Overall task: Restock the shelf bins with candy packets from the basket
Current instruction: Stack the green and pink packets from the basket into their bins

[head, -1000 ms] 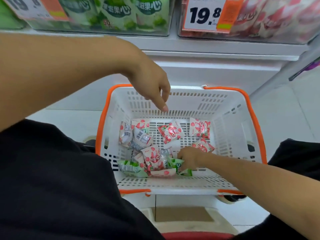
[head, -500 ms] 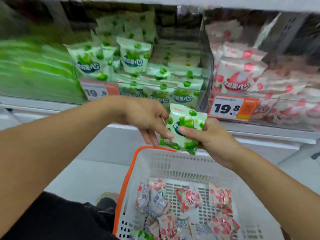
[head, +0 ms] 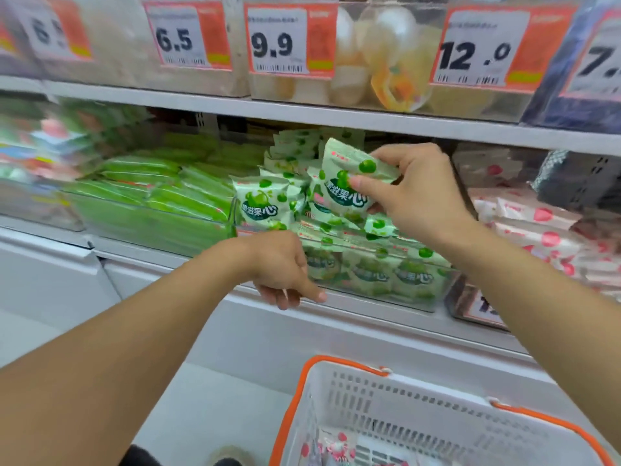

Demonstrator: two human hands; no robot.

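Shelf bin: clear-fronted, at the shelf's front edge, heaped with green candy packets almost up to the shelf board above; open room only over the heap.
Right hand: thumb and fingers pinch a green packet, held upright above the heap, near the bin's right wall.
Left hand: loosely curled, holding nothing, at the bin's lower front edge.
Basket: white with an orange rim, below the shelf; pink packets lie inside it.
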